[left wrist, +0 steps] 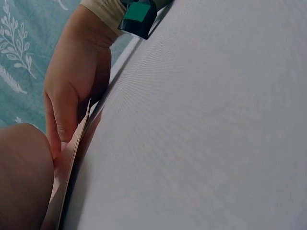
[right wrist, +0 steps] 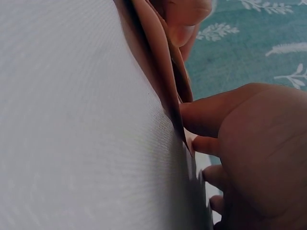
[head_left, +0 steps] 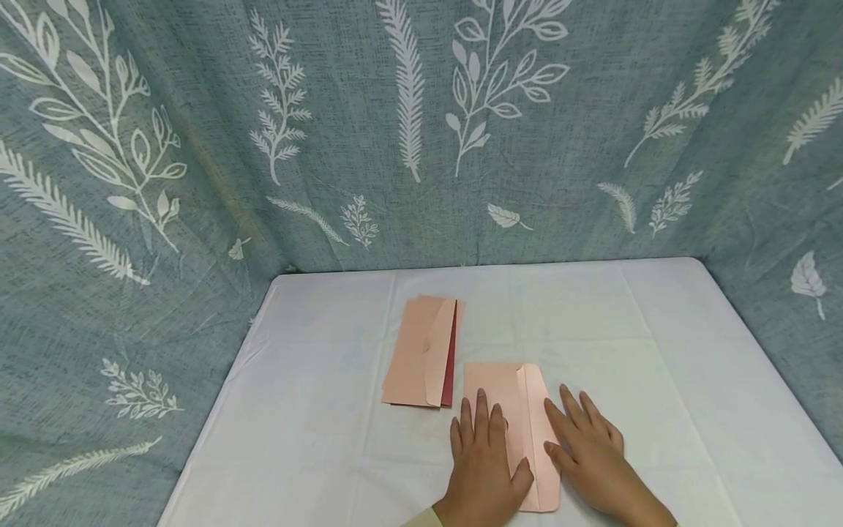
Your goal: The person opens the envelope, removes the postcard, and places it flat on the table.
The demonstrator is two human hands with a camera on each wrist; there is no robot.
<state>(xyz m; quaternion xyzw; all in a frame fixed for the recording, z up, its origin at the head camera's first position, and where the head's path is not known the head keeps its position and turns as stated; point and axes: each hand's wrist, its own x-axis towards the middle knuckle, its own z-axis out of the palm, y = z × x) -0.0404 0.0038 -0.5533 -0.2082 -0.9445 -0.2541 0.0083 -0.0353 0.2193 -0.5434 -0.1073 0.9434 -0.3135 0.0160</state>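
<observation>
A pale pink envelope [head_left: 490, 379] lies on the white table in front of me, its long flap [head_left: 538, 395] along the right side. My left hand [head_left: 484, 465] rests flat on the envelope's body with fingers stretched forward, its thumb reaching toward the flap's fold. At the flap's right edge is my right hand [head_left: 593, 454], fingers extended, with the index fingertip and thumb touching the edge. In the right wrist view, the right thumb [right wrist: 204, 115] meets the raised paper edge [right wrist: 168, 86] from the side.
Farther back and left, several similar pink envelopes [head_left: 410, 359] lie in a slightly fanned stack, the top one showing its flap, with a dark red strip [head_left: 449, 369] beside it. A leaf-patterned teal curtain [head_left: 369, 110] encloses the white-covered table [head_left: 316, 322] behind and at both sides.
</observation>
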